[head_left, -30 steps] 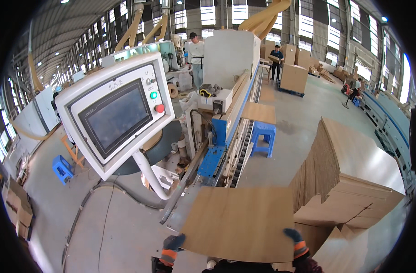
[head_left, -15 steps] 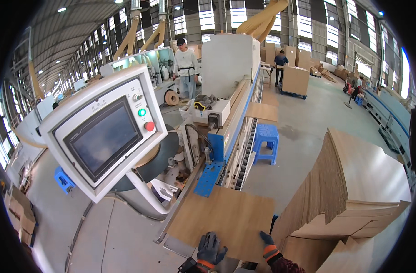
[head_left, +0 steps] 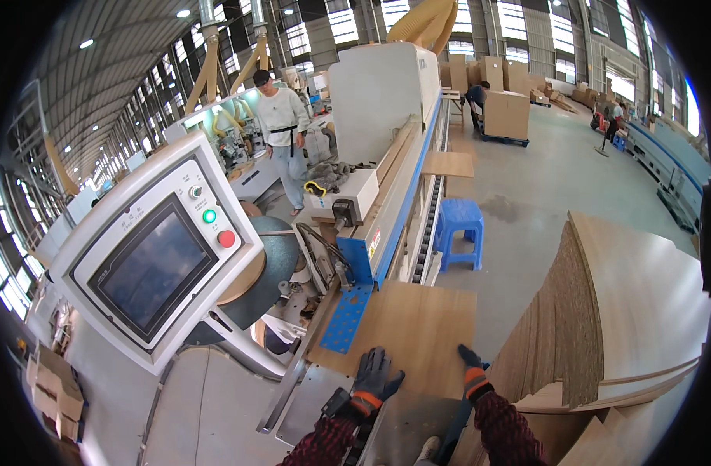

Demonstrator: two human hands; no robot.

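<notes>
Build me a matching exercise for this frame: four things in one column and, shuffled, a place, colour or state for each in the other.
1. Wood-grain board
2. Left hand
3. Right hand
4. Plastic stool

A. Blue, beyond the board
B. At the board's right edge
C. Partly covered by the perforated plate
D. Palm down over the board, nearer the plate

Pairs: 1-C, 2-D, 3-B, 4-A

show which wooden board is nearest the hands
The board partly under the blue plate; the others lie beyond the blue stool or in the stack at right.
</notes>
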